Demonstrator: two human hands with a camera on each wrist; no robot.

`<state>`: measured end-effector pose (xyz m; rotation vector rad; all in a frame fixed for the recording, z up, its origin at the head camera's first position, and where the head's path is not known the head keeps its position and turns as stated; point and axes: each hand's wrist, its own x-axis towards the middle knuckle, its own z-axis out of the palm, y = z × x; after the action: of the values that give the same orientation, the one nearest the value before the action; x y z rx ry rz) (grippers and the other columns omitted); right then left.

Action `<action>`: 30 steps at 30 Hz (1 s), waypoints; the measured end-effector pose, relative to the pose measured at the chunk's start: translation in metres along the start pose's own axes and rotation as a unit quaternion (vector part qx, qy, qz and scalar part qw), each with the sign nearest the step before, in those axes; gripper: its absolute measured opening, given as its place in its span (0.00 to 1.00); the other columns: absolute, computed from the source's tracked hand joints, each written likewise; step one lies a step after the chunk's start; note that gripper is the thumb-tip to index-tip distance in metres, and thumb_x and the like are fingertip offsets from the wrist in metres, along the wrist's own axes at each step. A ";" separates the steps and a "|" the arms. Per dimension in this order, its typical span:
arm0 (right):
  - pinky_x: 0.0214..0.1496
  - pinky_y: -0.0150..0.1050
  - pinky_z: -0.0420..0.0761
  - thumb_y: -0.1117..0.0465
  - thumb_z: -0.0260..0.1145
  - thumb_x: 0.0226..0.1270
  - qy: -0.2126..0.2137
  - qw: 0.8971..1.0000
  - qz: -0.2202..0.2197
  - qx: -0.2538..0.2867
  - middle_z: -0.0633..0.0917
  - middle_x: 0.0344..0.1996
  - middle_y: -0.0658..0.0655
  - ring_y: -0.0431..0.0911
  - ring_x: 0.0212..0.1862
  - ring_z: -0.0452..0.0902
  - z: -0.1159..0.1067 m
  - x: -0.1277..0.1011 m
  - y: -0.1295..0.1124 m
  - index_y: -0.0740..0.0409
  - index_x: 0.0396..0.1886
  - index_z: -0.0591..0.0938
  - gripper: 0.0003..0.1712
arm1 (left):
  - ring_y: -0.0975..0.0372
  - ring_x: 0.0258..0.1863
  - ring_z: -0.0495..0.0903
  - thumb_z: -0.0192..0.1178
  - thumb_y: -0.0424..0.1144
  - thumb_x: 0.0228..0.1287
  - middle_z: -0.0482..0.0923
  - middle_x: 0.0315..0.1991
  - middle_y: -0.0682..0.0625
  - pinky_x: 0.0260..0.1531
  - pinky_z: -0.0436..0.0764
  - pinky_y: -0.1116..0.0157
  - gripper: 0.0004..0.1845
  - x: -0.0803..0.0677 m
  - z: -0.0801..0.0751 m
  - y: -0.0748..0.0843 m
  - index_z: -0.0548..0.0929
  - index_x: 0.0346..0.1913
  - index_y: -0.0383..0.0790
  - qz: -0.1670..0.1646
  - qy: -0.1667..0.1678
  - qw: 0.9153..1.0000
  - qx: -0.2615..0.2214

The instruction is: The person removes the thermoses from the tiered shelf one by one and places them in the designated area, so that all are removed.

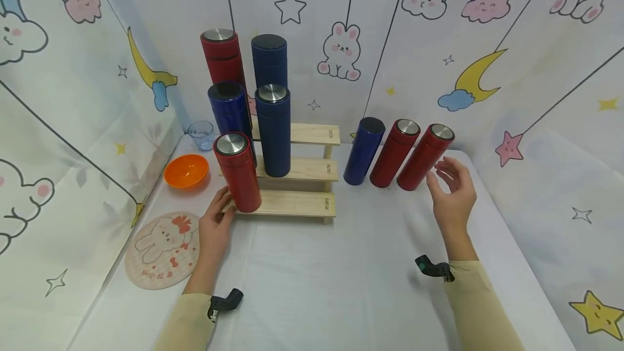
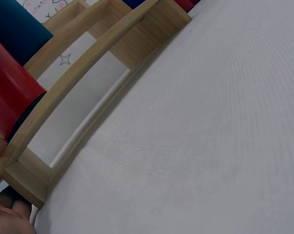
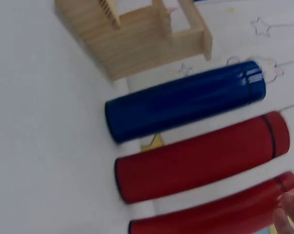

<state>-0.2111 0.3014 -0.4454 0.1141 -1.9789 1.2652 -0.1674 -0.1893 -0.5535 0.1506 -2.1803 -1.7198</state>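
A wooden three-step rack [image 1: 297, 203] carries several thermos flasks. My left hand [image 1: 215, 226] grips the left end of its lowest step, beside a red flask [image 1: 240, 177]; fingers [image 2: 13, 204] show around the rack's end panel in the left wrist view. On the table to the right stand a blue flask [image 1: 363, 150], a red flask [image 1: 394, 155] and, farthest right, another red flask [image 1: 424, 158]. My right hand [image 1: 453, 196] is beside that last one, fingers loosely bent with a gap to the thumb; its fingertips overlap the flask's top in the right wrist view.
On the rack behind stand a glossy blue flask [image 1: 231, 115], a dark blue flask [image 1: 274, 137], and at the back a red one [image 1: 222, 61] and a dark blue one [image 1: 270, 61]. Leftward are an orange bowl [image 1: 187, 172], a clear glass [image 1: 201, 135] and a round rabbit mat [image 1: 163, 251].
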 end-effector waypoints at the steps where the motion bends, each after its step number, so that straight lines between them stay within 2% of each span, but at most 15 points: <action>1: 0.68 0.43 0.81 0.70 0.72 0.73 -0.004 1.000 -0.005 0.012 0.84 0.57 0.70 0.57 0.61 0.83 0.002 0.001 -0.008 0.68 0.67 0.81 0.25 | 0.52 0.79 0.67 0.58 0.28 0.82 0.71 0.79 0.46 0.58 0.72 0.79 0.21 -0.001 0.000 0.006 0.80 0.72 0.29 0.001 -0.002 1.000 0.001; 2: 0.67 0.43 0.81 0.71 0.72 0.72 -0.009 1.000 -0.008 0.020 0.84 0.57 0.70 0.57 0.61 0.83 0.004 0.002 -0.015 0.69 0.67 0.81 0.25 | 0.51 0.79 0.67 0.58 0.27 0.81 0.71 0.79 0.45 0.58 0.72 0.79 0.21 -0.002 0.000 0.010 0.80 0.72 0.28 0.000 -0.002 1.000 0.000; 4: 0.68 0.42 0.81 0.72 0.72 0.71 -0.025 0.999 -0.011 0.036 0.84 0.57 0.69 0.57 0.61 0.82 0.007 0.003 -0.025 0.69 0.67 0.81 0.25 | 0.52 0.79 0.67 0.58 0.28 0.82 0.71 0.79 0.46 0.58 0.72 0.79 0.21 -0.001 0.000 0.006 0.80 0.72 0.30 0.002 -0.002 1.000 0.001; 9: 0.69 0.41 0.80 0.72 0.72 0.71 -0.082 0.993 -0.015 0.078 0.84 0.60 0.70 0.59 0.63 0.82 0.016 0.006 -0.042 0.68 0.69 0.80 0.27 | 0.59 0.79 0.67 0.60 0.32 0.83 0.71 0.79 0.55 0.58 0.72 0.79 0.21 0.005 0.000 -0.022 0.82 0.73 0.37 0.006 0.001 1.000 0.009; 13: 0.68 0.41 0.80 0.75 0.72 0.69 -0.119 0.987 -0.026 0.107 0.83 0.61 0.71 0.59 0.63 0.83 0.027 0.011 -0.044 0.71 0.70 0.78 0.30 | 0.62 0.79 0.67 0.60 0.35 0.83 0.71 0.78 0.59 0.60 0.73 0.77 0.21 0.005 -0.001 -0.024 0.82 0.74 0.41 0.004 -0.004 1.000 0.015; 18: 0.67 0.40 0.80 0.76 0.73 0.68 -0.150 0.978 -0.028 0.143 0.84 0.62 0.69 0.55 0.64 0.83 0.044 0.017 -0.047 0.67 0.72 0.78 0.32 | 0.67 0.78 0.66 0.60 0.37 0.84 0.71 0.77 0.65 0.63 0.73 0.75 0.21 0.005 0.000 -0.024 0.82 0.74 0.43 -0.003 -0.003 1.000 0.022; 26: 0.69 0.46 0.80 0.77 0.72 0.69 -0.188 0.965 -0.045 0.179 0.85 0.62 0.66 0.60 0.64 0.82 0.074 0.014 -0.060 0.64 0.73 0.79 0.32 | 0.68 0.78 0.66 0.60 0.39 0.84 0.70 0.78 0.66 0.63 0.73 0.75 0.22 0.005 -0.001 -0.024 0.82 0.75 0.44 -0.009 -0.003 0.999 0.034; 30: 0.70 0.48 0.79 0.77 0.71 0.70 -0.208 0.958 -0.053 0.189 0.84 0.64 0.67 0.61 0.66 0.81 0.089 0.012 -0.066 0.65 0.74 0.77 0.33 | 0.68 0.78 0.65 0.60 0.38 0.84 0.70 0.77 0.67 0.64 0.73 0.75 0.22 0.006 -0.001 -0.023 0.81 0.75 0.44 -0.012 -0.004 0.999 0.033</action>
<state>-0.2388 0.2006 -0.4082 0.7174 -2.0085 1.6372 -0.1754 -0.1978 -0.5743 0.1874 -2.2510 -1.6630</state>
